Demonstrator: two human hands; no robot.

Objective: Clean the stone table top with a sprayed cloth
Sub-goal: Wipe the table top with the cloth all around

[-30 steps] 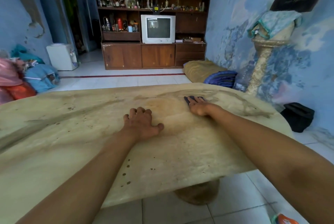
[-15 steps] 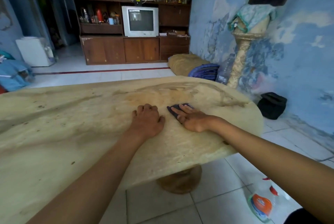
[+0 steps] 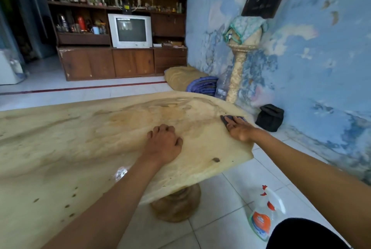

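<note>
Pressing dark cloth [image 3: 230, 118] under straight right fingers [image 3: 233, 123] near stone table top [image 3: 80, 138] edge.

Both arms are bare and reach forward from the lower edge of the view. The left hand [image 3: 163, 144] lies palm down on the surface [image 3: 60, 148], with its fingers bent at the knuckles and holding nothing. The right arm stretches further out to the right, and the right hand [image 3: 239, 129] is flat, its straight fingers [image 3: 233, 123] pressing down on the cloth [image 3: 225, 119].
</note>
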